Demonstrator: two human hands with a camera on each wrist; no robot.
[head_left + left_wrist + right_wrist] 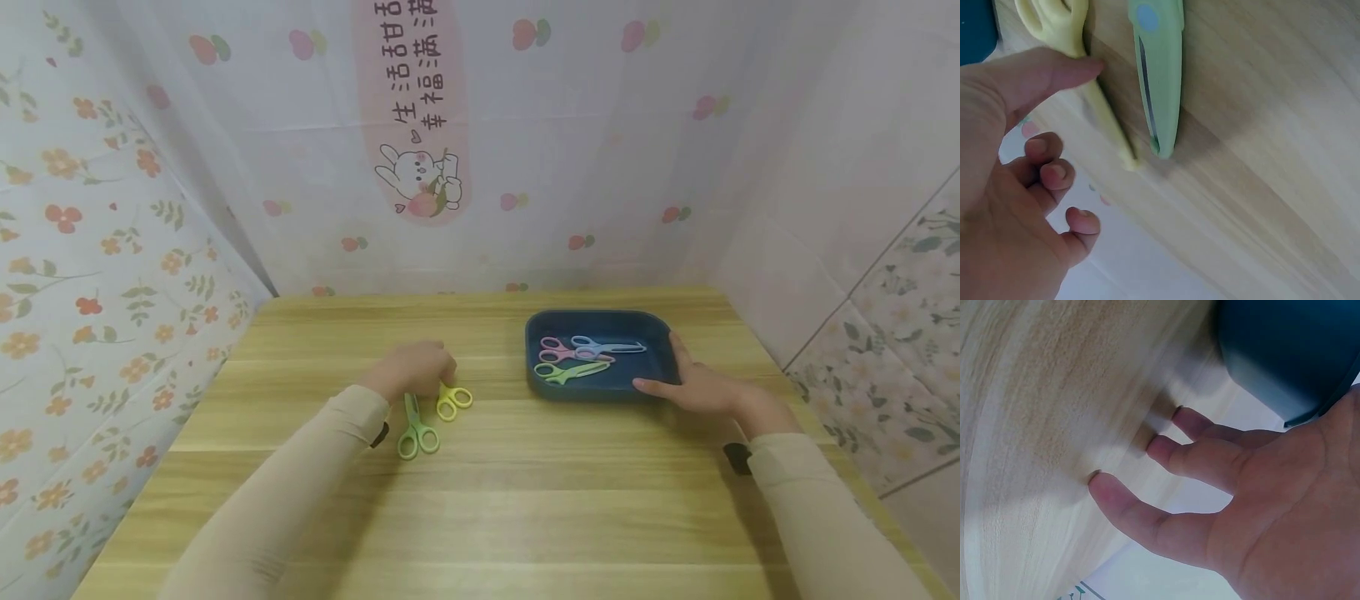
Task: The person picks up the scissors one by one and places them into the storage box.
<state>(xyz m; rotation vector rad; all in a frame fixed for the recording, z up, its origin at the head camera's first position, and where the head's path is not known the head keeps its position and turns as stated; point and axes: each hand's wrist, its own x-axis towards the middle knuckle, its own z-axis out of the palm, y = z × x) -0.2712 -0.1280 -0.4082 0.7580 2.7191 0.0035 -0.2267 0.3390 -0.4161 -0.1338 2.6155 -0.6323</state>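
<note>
pinching yellow scissors [447, 391] with left hand [417, 367], left of blue tray [592, 395], well apart; slanting with loops [1028, 19] nearer tray, tip [1130, 162] farther off; resting right hand [703, 388], with fingers [1121, 503] spread, against tray's right end, far from scissors.

Muted light casts soft shadows on the table [555, 500]; wrist views look hazy.

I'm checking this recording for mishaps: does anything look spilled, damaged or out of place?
Nothing looks spilled or damaged. The only oddity: yellow scissors and green scissors out on the table while three other pairs lie in the blue tray.
</note>
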